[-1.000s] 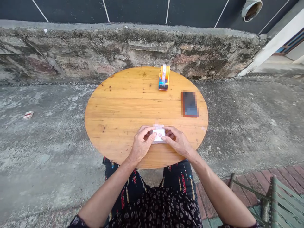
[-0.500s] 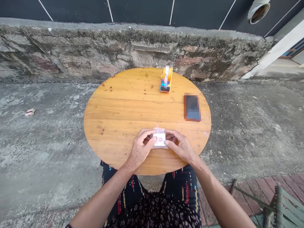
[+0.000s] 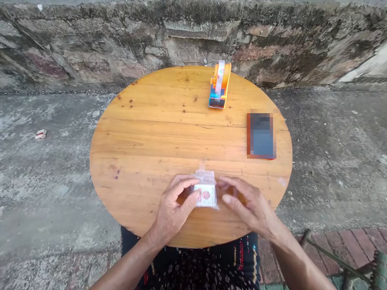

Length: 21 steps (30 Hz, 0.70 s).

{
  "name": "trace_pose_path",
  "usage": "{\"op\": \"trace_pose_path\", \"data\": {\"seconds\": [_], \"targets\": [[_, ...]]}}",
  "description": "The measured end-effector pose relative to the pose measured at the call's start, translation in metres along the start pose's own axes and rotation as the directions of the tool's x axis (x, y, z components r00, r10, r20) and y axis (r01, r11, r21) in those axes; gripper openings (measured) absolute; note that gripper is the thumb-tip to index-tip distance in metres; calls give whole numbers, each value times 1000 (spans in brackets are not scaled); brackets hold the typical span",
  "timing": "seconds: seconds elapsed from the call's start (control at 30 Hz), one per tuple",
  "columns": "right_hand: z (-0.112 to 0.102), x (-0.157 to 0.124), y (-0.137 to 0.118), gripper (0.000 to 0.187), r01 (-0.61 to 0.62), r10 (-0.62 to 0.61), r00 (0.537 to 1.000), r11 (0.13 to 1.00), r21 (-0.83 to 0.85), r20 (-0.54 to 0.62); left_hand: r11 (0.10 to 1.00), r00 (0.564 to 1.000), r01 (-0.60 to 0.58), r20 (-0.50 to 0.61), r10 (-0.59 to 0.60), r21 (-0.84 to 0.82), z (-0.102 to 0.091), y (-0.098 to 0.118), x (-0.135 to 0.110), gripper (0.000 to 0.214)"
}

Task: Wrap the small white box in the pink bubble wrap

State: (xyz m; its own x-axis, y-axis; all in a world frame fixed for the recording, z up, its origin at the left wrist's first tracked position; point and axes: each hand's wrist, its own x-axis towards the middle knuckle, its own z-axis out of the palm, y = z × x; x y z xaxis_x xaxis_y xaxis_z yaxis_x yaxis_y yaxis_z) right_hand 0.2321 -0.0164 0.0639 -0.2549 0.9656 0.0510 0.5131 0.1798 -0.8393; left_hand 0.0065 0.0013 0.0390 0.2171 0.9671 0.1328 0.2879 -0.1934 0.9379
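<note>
A small white packet [image 3: 207,195] with pink print, wrapped in clear plastic, lies near the front edge of the round wooden table [image 3: 145,149]. My left hand [image 3: 177,201] grips its left side, thumb on top and fingers behind. To the right of the packet, my right hand [image 3: 246,203] is held just off it, thumb and fingers apart with nothing between them. The plastic's upper flap stretches out beyond the packet's far side. What the packet contains cannot be made out.
An orange and blue tape dispenser [image 3: 220,85] stands at the table's back. A dark, blurred rectangular object with a red edge [image 3: 261,136] lies at the right. Behind the table runs a stone wall [image 3: 136,48]. A chair part [image 3: 338,259] shows at lower right.
My right hand has let go of the packet's right side and moved a little to the right. My left hand still holds it. The view has tilted down and come closer.
</note>
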Motion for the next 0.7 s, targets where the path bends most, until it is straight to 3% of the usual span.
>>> {"op": "trace_pose_path", "data": {"seconds": [0.13,0.3,0.5,0.7], "targets": [[-14,31,5,20,-54,48,996,995,-79,-69,1000,1000,-19,-6,19,21,0,3,1,20],[-13,58,5,20,-43,55,997,980,-195,52,999,999,-37,-7,37,40,-1,6,4,21],[-13,72,-1,14,-6,71,974,957,-290,215,999,999,-46,-3,46,30,-1,5,5,23],[-14,79,-4,16,36,42,962,960,-279,268,998,998,-63,-2,63,24,-1,4,3,24]]}}
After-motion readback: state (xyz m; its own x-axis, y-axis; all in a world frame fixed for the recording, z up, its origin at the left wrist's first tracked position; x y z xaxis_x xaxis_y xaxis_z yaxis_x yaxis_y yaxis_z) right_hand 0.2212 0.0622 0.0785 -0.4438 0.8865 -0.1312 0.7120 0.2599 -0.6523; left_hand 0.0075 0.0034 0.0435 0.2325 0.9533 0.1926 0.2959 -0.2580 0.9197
